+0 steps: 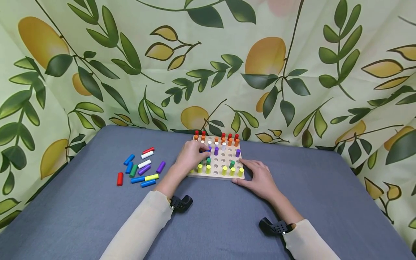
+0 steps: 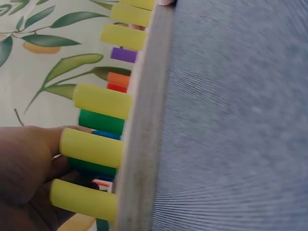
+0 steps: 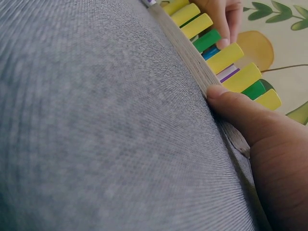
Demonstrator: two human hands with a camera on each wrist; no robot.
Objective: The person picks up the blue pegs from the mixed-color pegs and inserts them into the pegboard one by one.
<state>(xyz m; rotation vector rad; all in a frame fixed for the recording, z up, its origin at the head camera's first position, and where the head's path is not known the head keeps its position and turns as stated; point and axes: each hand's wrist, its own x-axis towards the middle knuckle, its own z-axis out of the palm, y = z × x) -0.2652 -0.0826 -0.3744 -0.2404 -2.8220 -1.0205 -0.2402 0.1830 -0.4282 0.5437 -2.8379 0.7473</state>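
A wooden pegboard (image 1: 227, 177) carries rows of coloured pegs. My left hand (image 1: 191, 156) reaches over its left part and pinches a blue peg (image 3: 210, 52) standing among the other pegs. In the left wrist view, yellow pegs partly cover the left hand (image 2: 24, 178). My right hand (image 1: 260, 179) grips the near right corner of the board, the thumb on the front edge and the fingers along the right side. A green peg (image 1: 232, 164) and a yellow peg (image 1: 241, 172) stand beside those fingers. Some holes on the left are hidden behind the left hand.
Loose pegs lie left of the board on the grey cloth (image 1: 208, 224), among them a red peg (image 1: 120, 178), a green peg (image 1: 133, 170), a purple peg (image 1: 160, 167) and several blue ones. A leaf-patterned curtain (image 1: 208, 72) rises behind the table.
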